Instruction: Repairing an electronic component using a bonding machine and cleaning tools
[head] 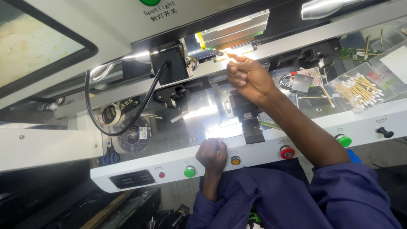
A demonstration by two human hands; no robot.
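Glare hides what the right hand (248, 76) pinches; only a thin stick (227, 54) shows at its closed fingertips, up under the lit fixture (233, 29). Beside it sits a black camera (169, 64). The left hand (212, 154) is a closed fist on the white counter (263, 152) edge, between green button (189, 171) and yellow button (235, 160). Right of the arm, a swab box (360, 87).

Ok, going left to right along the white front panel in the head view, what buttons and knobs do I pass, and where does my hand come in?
Small red button → green button → left hand resting on the panel edge → yellow button → red button → second green button → black knob.
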